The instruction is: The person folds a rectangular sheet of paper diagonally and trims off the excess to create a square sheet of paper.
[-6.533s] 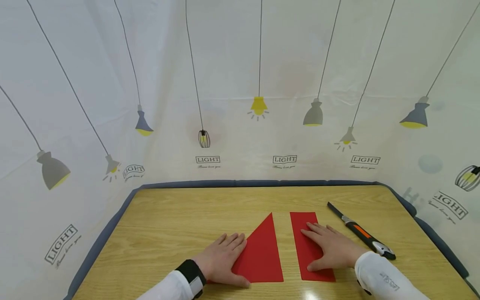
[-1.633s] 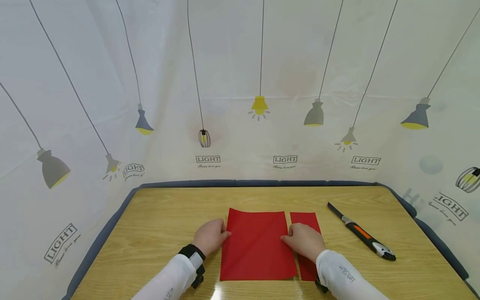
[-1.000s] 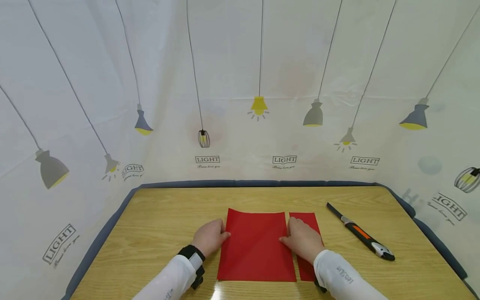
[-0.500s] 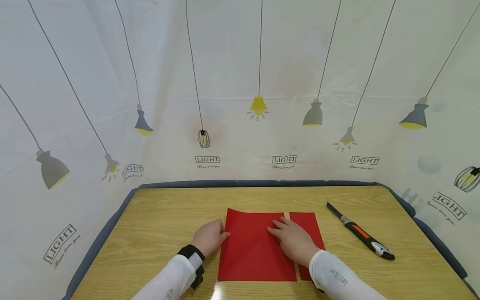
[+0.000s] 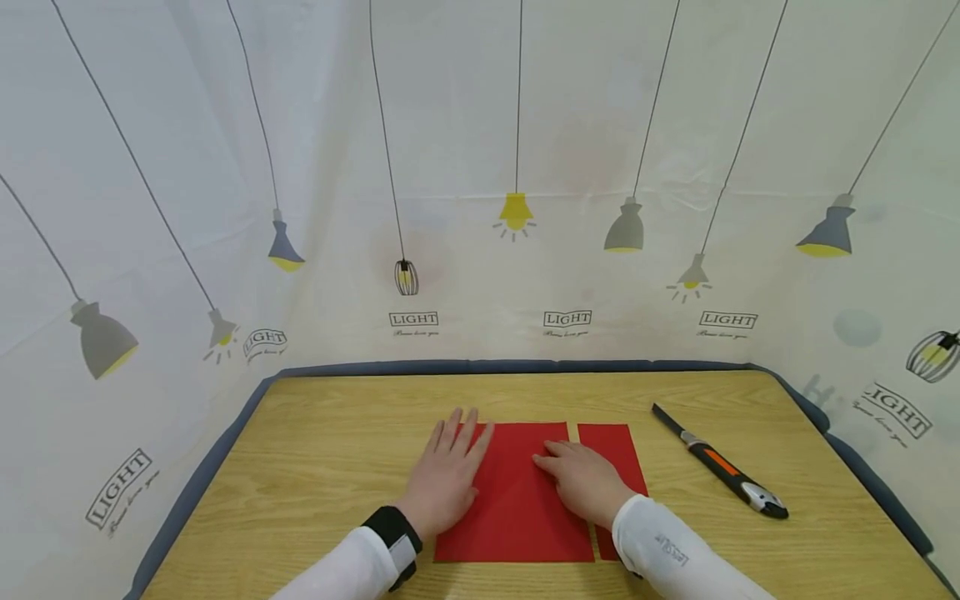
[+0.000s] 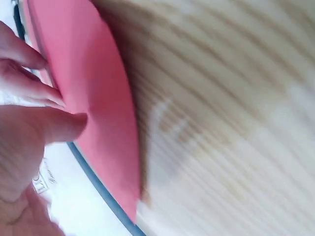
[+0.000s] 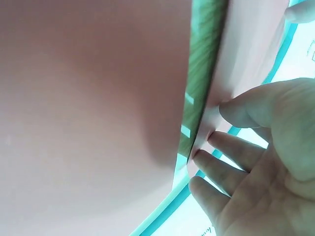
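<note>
A square sheet of red paper (image 5: pixel 517 517) lies unfolded on the table, its left edge bowed slightly up in the left wrist view. My left hand (image 5: pixel 442 479) rests along the left side of the sheet with fingers straight and pointing away. On the opposite edge, my right hand (image 5: pixel 585 479) touches the sheet with extended, slightly spread fingers and covers part of the gap. Beyond that gap a narrow red paper strip (image 5: pixel 618 454) runs alongside, partly hidden by the right hand and sleeve. The right wrist view shows the right hand's fingertips (image 7: pixel 199 155) on the sheet's edge.
A black and orange utility knife (image 5: pixel 723 462) lies at the right of the wooden table (image 5: pixel 337 433), its blade end pointing to the back left. Dark blue edging (image 5: pixel 510 367) borders the table at the back, with a lamp-printed curtain (image 5: pixel 480 275) behind.
The folded triangle has become an open square. Most recently, my left hand let go of the left edge and flattened onto the sheet; my right hand earlier released its pinch and spread its fingers.
</note>
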The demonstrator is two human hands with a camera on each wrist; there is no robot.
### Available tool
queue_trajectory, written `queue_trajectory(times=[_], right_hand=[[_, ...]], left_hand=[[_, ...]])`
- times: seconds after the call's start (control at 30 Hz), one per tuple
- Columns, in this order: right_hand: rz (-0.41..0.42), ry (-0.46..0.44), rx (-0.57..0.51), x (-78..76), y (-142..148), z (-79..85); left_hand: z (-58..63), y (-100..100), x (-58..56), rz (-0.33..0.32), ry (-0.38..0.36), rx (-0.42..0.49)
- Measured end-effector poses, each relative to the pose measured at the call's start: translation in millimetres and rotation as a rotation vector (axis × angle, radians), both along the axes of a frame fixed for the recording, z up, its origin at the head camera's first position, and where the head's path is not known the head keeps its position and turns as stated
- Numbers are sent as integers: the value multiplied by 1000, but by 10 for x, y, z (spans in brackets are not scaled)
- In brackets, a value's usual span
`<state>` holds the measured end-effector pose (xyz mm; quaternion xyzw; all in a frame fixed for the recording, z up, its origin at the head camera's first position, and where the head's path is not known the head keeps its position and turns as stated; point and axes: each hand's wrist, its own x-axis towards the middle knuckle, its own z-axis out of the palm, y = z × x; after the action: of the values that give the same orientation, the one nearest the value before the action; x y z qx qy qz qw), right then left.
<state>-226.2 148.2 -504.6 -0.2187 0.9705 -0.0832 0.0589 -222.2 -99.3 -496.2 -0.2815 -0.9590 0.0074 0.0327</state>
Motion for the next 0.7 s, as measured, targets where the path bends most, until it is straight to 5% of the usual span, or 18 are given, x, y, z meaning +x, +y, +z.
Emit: queue_trajectory(times=[0.13,0.23,0.47,0.7], right_hand=[[-9,4,-3,-8,-13,-21],[-9,11,-1,-6,-16,-29],[-5,16,-9,13,-10,-47],[10,17,-19,51,-13,-66]], left_hand=[[53,69,110,-142,-131,-74],[60,92,171,-183,-227,-107],[46,100,225,-172,-297,-150],[48,110,263,-148,-288,-162]])
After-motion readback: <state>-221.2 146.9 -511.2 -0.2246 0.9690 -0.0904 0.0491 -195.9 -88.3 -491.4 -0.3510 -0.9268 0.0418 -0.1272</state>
